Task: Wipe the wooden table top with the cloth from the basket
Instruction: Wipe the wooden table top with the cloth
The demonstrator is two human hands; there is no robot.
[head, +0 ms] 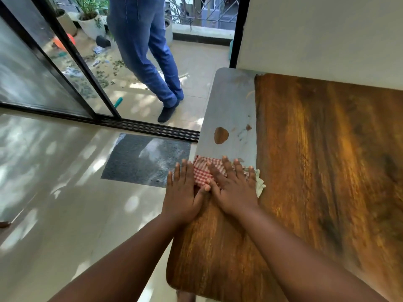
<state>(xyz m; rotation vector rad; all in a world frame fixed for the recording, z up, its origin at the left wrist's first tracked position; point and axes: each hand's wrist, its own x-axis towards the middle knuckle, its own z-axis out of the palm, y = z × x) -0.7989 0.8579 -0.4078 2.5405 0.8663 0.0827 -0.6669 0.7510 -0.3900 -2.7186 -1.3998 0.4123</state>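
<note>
With both my left hand [185, 197] and right hand [234, 190] flat, fingers spread, pressing the red-checked cloth [202, 173] at the wooden table's [316, 171] 9 o'clock edge, I judge wiping underway: the grey dusty strip [231, 114] toward 11 o'clock remains.

The table top [316, 171] is bare across its whole right and near portion; nothing stands on it there. Both hands lie flat, fingers spread, at its left edge: left hand [183, 197] half over the edge, right hand [234, 190] on the cloth [202, 173]. Ahead of them a pale, glare-lit strip of surface runs unobstructed to the far corner. The wall [316, 35] bounds the far side. Left of the table, open floor [65, 192] and a doormat [146, 158].
</note>
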